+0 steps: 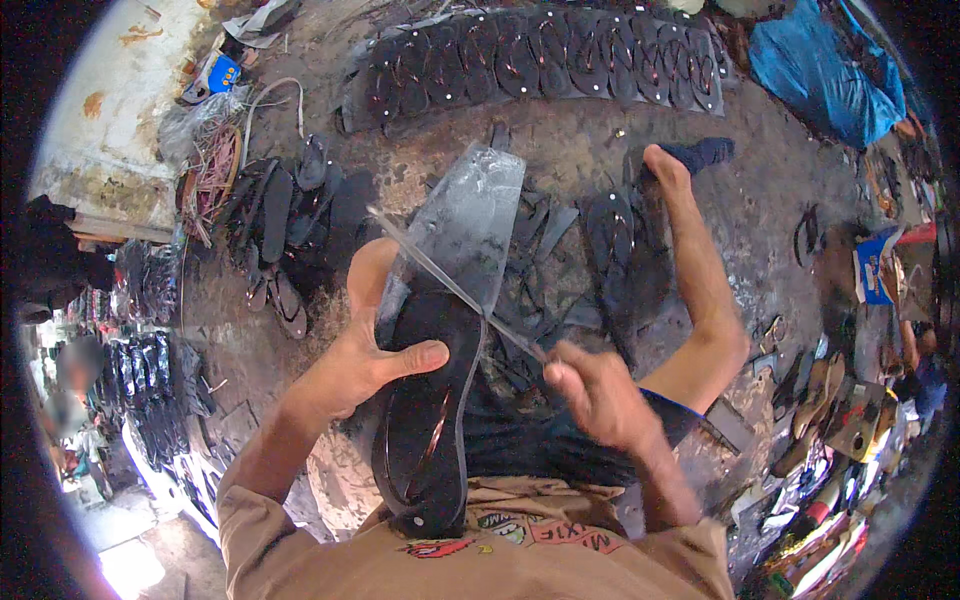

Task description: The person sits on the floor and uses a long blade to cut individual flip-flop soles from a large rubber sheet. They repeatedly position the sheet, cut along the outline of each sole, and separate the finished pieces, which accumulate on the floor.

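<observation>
A black flip-flop [428,390] lies lengthwise in front of my body, its white-dotted end close to my shirt. A grey, scuffed flat sheet [478,215] extends beyond its far end. My left hand [365,365] grips the flip-flop's left side, thumb pressed on the upper face and the other fingers mostly hidden. In my right hand [600,395] is a long, thin knife [440,270], its handle mostly covered by my closed fingers. The blade slants up and left across the sheet, near the flip-flop's far edge.
A long row of black flip-flops [540,62] lies at the back. Loose sandals [275,215] are heaped on the left, with dark scraps [540,235] beyond my lap. My bent leg [700,270] is on the right. A blue plastic bag [825,70] sits at the far right.
</observation>
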The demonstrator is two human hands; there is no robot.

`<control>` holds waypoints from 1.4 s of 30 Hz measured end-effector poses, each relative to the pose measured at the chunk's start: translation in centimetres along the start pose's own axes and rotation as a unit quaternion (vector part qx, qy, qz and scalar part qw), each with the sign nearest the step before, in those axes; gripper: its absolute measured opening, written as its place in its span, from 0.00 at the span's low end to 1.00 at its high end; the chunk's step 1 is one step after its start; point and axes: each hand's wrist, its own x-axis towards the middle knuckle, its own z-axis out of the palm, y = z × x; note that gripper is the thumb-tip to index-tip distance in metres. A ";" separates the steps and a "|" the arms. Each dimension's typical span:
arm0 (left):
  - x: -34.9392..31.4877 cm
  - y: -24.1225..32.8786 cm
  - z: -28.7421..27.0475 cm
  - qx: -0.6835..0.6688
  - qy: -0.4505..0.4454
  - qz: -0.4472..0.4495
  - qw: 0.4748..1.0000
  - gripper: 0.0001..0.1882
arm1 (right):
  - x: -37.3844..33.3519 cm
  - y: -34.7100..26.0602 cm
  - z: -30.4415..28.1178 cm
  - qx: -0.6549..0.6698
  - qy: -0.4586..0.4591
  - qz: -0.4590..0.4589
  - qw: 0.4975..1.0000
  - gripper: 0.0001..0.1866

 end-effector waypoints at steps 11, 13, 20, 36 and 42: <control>2.5 5.0 1.6 -0.428 -0.090 -0.011 0.899 0.23 | 6.3 -4.1 -5.5 0.101 0.108 -0.116 0.982 0.27; 2.8 2.9 6.0 -0.448 -0.123 0.157 0.871 0.27 | 5.9 -5.1 -4.1 0.201 0.210 -0.054 0.955 0.24; 10.3 5.0 10.7 -0.558 0.227 0.086 0.794 0.31 | 8.2 -4.3 -0.3 0.206 0.339 -0.123 0.910 0.16; 4.4 0.2 11.0 -0.520 0.136 -0.020 0.843 0.17 | -3.0 2.9 2.6 -0.087 0.317 -0.069 0.942 0.13; 3.6 -1.0 11.0 -0.507 0.083 -0.021 0.858 0.26 | -4.9 1.6 1.9 -0.160 0.290 -0.050 0.942 0.14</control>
